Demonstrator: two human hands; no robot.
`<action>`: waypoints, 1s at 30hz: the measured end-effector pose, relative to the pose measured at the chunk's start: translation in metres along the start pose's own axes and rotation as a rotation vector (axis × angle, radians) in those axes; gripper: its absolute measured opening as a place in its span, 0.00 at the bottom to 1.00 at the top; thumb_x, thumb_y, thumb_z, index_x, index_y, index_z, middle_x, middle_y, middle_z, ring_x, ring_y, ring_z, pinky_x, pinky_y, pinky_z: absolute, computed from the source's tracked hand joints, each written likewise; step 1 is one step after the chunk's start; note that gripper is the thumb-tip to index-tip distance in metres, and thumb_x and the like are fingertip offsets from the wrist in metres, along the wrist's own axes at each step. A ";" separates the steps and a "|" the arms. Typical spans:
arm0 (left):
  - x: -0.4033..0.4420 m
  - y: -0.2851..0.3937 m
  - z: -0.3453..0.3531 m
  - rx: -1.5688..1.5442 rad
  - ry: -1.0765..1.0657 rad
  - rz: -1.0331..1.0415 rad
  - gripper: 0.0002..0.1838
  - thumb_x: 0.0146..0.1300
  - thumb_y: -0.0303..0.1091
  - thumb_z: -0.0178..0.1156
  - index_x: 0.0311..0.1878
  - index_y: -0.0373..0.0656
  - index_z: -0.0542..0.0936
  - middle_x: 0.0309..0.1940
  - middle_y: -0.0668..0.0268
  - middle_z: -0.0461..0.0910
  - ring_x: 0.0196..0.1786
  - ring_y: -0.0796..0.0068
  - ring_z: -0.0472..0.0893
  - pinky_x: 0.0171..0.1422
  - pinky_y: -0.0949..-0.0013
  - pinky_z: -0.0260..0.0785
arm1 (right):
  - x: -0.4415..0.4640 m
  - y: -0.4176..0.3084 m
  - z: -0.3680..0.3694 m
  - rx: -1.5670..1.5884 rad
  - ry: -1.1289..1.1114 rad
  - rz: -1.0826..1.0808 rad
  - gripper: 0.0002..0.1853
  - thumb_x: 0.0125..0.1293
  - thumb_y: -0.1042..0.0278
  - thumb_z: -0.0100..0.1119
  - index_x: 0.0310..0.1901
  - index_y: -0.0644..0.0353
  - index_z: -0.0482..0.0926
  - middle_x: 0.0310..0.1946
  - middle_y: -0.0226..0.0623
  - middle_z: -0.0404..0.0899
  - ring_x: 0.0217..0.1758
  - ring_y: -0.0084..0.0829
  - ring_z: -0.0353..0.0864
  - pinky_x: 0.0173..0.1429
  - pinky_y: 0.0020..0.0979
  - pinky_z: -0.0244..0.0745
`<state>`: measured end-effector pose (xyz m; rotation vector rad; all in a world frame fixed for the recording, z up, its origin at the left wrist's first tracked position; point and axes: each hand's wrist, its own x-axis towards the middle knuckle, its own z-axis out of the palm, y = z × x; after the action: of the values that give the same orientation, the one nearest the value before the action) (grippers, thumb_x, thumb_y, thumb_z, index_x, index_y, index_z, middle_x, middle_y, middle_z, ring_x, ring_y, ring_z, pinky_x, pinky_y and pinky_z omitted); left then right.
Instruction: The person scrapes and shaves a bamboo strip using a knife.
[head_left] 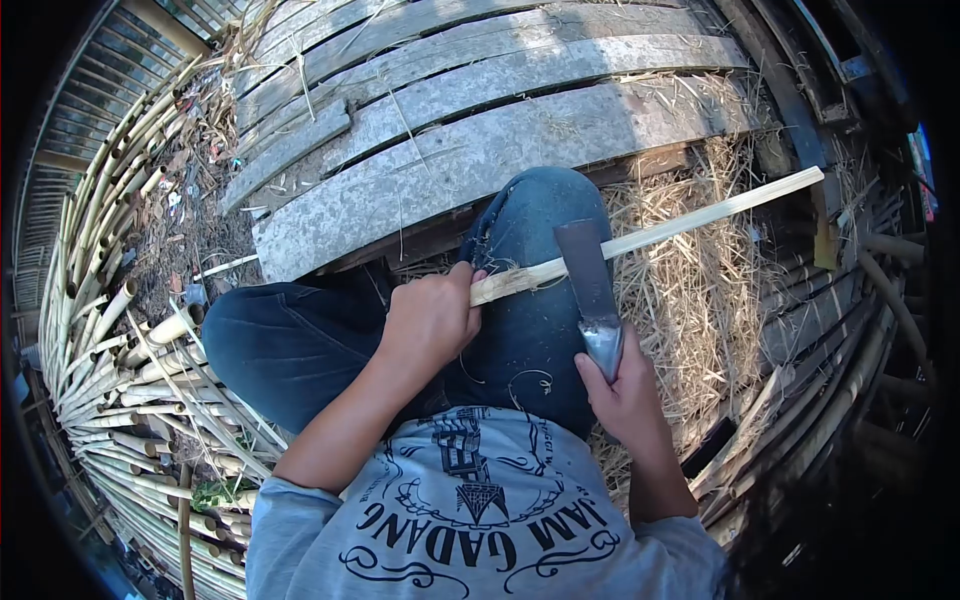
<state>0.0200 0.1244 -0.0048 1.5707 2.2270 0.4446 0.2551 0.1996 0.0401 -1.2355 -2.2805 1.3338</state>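
Observation:
My left hand (432, 312) is closed around the near end of a long pale bamboo strip (690, 218). The strip lies across my raised knee (553, 205) and slants up to the right. In my right hand (622, 385) is a machete with a broad, dark, square-ended blade (587, 272) and a grey metal handle (603, 345). Its blade crosses over the strip just right of the knee; whether the edge touches the strip I cannot tell. Fine fibres stick up from the strip near my left hand.
Weathered wooden planks (400, 190) form a low platform in front. Bamboo poles (120, 390) are stacked along the left side. Shavings (690, 310) cover the ground to the right, with more poles (830, 390) beyond them. A short loose board (290, 150) rests on the planks.

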 end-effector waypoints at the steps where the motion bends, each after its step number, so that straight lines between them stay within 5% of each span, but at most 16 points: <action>1: 0.000 -0.002 0.001 0.004 -0.001 0.003 0.14 0.68 0.40 0.56 0.32 0.39 0.74 0.17 0.52 0.78 0.22 0.49 0.80 0.28 0.50 0.71 | 0.001 0.002 -0.004 0.268 -0.100 0.195 0.11 0.70 0.68 0.59 0.46 0.64 0.69 0.22 0.34 0.76 0.21 0.21 0.77 0.26 0.27 0.71; 5: -0.003 0.000 0.003 -0.005 0.008 0.008 0.13 0.68 0.39 0.56 0.32 0.39 0.74 0.17 0.52 0.77 0.22 0.49 0.80 0.28 0.50 0.71 | 0.008 -0.006 -0.001 0.362 0.210 0.350 0.17 0.67 0.66 0.62 0.50 0.66 0.70 0.23 0.39 0.76 0.28 0.28 0.82 0.34 0.34 0.74; 8: -0.003 -0.002 0.001 -0.014 0.045 0.043 0.13 0.68 0.39 0.55 0.31 0.39 0.75 0.17 0.52 0.78 0.22 0.49 0.80 0.28 0.50 0.71 | -0.002 -0.006 0.004 0.066 -0.028 0.131 0.14 0.68 0.68 0.61 0.47 0.65 0.69 0.22 0.37 0.75 0.26 0.26 0.81 0.32 0.31 0.73; 10: -0.002 -0.001 -0.001 -0.001 -0.003 -0.010 0.13 0.68 0.39 0.56 0.31 0.39 0.75 0.18 0.51 0.78 0.23 0.48 0.80 0.28 0.50 0.72 | 0.005 -0.004 -0.010 0.129 -0.058 0.271 0.16 0.67 0.67 0.62 0.49 0.66 0.68 0.28 0.48 0.80 0.31 0.39 0.85 0.36 0.36 0.75; 12: -0.002 0.003 0.000 -0.005 -0.004 -0.014 0.13 0.67 0.39 0.56 0.32 0.39 0.76 0.18 0.51 0.78 0.23 0.48 0.80 0.29 0.49 0.72 | 0.012 0.007 0.003 0.236 0.244 0.242 0.17 0.67 0.67 0.62 0.49 0.66 0.68 0.27 0.47 0.80 0.29 0.37 0.84 0.36 0.37 0.75; 14: -0.002 0.002 0.000 0.005 0.013 -0.028 0.13 0.67 0.38 0.56 0.32 0.38 0.76 0.18 0.51 0.78 0.23 0.48 0.81 0.29 0.49 0.72 | 0.005 -0.005 0.005 0.063 -0.003 0.119 0.14 0.68 0.69 0.60 0.48 0.65 0.68 0.23 0.39 0.77 0.24 0.26 0.77 0.31 0.32 0.72; 16: -0.005 -0.003 0.003 -0.027 0.028 0.002 0.13 0.67 0.38 0.56 0.32 0.38 0.76 0.18 0.50 0.78 0.23 0.48 0.80 0.30 0.49 0.73 | 0.005 -0.006 0.005 -0.025 -0.023 -0.067 0.13 0.69 0.69 0.60 0.47 0.66 0.67 0.23 0.39 0.77 0.24 0.30 0.79 0.30 0.34 0.72; 18: -0.003 -0.002 0.001 -0.028 0.015 -0.011 0.13 0.67 0.39 0.56 0.32 0.38 0.76 0.18 0.50 0.78 0.23 0.48 0.81 0.30 0.49 0.73 | 0.016 -0.002 -0.012 0.280 0.022 0.276 0.15 0.67 0.67 0.62 0.47 0.66 0.68 0.27 0.50 0.80 0.31 0.51 0.85 0.33 0.40 0.75; 19: -0.006 0.000 0.001 -0.032 -0.005 -0.032 0.13 0.67 0.39 0.56 0.32 0.38 0.76 0.18 0.50 0.78 0.23 0.48 0.81 0.30 0.49 0.73 | 0.017 0.000 -0.006 0.490 0.209 0.304 0.15 0.67 0.69 0.61 0.50 0.64 0.69 0.25 0.37 0.74 0.23 0.26 0.74 0.31 0.29 0.70; 20: -0.009 0.001 0.002 -0.032 -0.008 -0.043 0.13 0.67 0.39 0.56 0.32 0.38 0.76 0.18 0.50 0.78 0.23 0.48 0.81 0.30 0.49 0.73 | 0.014 0.001 0.000 0.490 0.197 0.308 0.15 0.67 0.69 0.61 0.50 0.64 0.69 0.25 0.37 0.74 0.23 0.26 0.74 0.31 0.29 0.70; 22: -0.005 -0.001 0.001 -0.035 0.021 -0.012 0.13 0.68 0.39 0.56 0.32 0.38 0.76 0.19 0.50 0.79 0.23 0.48 0.81 0.30 0.49 0.73 | 0.009 -0.001 0.011 -0.090 -0.043 -0.133 0.10 0.70 0.69 0.58 0.46 0.63 0.70 0.21 0.31 0.74 0.19 0.23 0.75 0.26 0.26 0.70; 24: -0.004 -0.001 -0.002 -0.029 -0.006 -0.026 0.13 0.68 0.39 0.56 0.32 0.38 0.77 0.19 0.50 0.79 0.24 0.48 0.81 0.30 0.49 0.73 | 0.007 -0.007 0.014 -0.042 -0.040 -0.177 0.11 0.70 0.69 0.57 0.48 0.64 0.69 0.20 0.31 0.74 0.18 0.23 0.75 0.25 0.27 0.70; 26: -0.006 0.001 0.001 -0.037 -0.039 -0.050 0.13 0.68 0.39 0.56 0.32 0.38 0.77 0.19 0.50 0.79 0.24 0.48 0.81 0.30 0.49 0.73 | 0.006 -0.008 0.011 0.499 0.170 0.350 0.12 0.67 0.68 0.61 0.45 0.64 0.69 0.23 0.36 0.72 0.24 0.27 0.73 0.32 0.30 0.69; 28: -0.005 0.002 0.000 -0.066 -0.011 -0.035 0.14 0.68 0.39 0.55 0.32 0.38 0.77 0.19 0.51 0.79 0.24 0.48 0.81 0.30 0.49 0.73 | 0.007 -0.002 0.013 0.526 0.222 0.361 0.13 0.66 0.68 0.62 0.45 0.64 0.70 0.24 0.36 0.73 0.24 0.26 0.73 0.32 0.29 0.68; 30: -0.003 0.001 0.000 -0.046 -0.017 -0.040 0.14 0.68 0.39 0.55 0.32 0.38 0.77 0.19 0.51 0.79 0.24 0.48 0.81 0.30 0.49 0.73 | 0.003 0.004 0.017 -0.029 -0.055 -0.134 0.11 0.70 0.69 0.58 0.47 0.64 0.69 0.21 0.31 0.75 0.20 0.21 0.76 0.24 0.23 0.70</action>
<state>0.0212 0.1214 -0.0037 1.4983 2.2157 0.4651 0.2466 0.1926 0.0267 -1.0457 -2.3820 1.3070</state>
